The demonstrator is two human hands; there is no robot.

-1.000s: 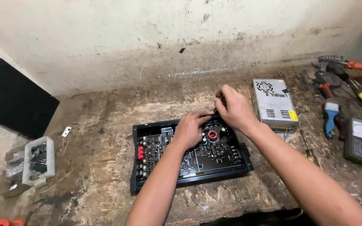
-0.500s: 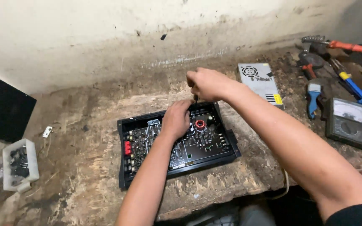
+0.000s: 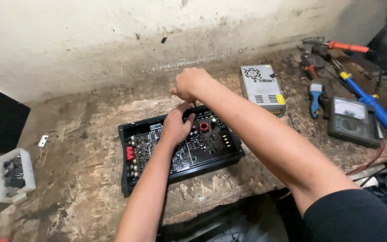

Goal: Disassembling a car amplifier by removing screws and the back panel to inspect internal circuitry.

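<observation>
The right hand [image 3: 189,84] is sitting higher than it was half a second ago, lifted off the open black amplifier case [image 3: 179,147] and now hovering over its far edge, closed into a loose fist; something thin and dark seems to be hanging from it, though I cannot tell what it is gripping. The left hand [image 3: 175,126] is staying down on the circuit board [image 3: 193,150], fingers curled and pressing together near a red coil [image 3: 204,127]; whether they are pinching a part is hidden from here. The case is lying in the middle of the worn wooden bench [image 3: 81,179], tilted slightly, holding the board with its red terminals at the left end. To its right, a silver power supply box [image 3: 262,88] is resting near the wall. Farther right, an analog meter [image 3: 353,120], a blue-handled tool [image 3: 316,93] and an orange-handled tool [image 3: 341,45] are lying apart from the case. At the left edge, a small clear plastic tray [image 3: 14,175] is holding dark little parts, too small to make out.
</observation>
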